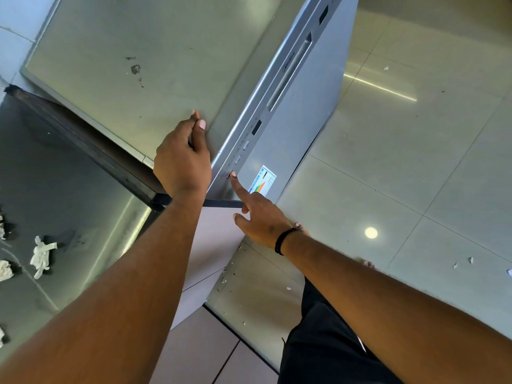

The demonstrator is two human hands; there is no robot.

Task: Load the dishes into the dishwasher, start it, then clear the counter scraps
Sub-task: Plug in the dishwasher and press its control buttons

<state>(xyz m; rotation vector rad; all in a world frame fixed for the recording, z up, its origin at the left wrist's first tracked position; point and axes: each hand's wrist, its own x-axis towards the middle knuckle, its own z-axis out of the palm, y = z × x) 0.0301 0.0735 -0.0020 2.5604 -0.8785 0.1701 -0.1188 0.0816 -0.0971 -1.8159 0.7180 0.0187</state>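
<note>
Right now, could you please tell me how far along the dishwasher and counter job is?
Loading looks done: the silver dishwasher's door is closed. Starting is in hand: the right hand puts its index fingertip on a small control-panel button, while the left hand rests on the machine's flat top. Left: crumpled white paper scraps lie on the steel counter.

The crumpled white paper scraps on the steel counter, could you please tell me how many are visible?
5, all at the counter's left side: one crumpled white paper scrap lies fully in view; four more are cut by the frame's left edge. Others may lie outside the view.
</note>
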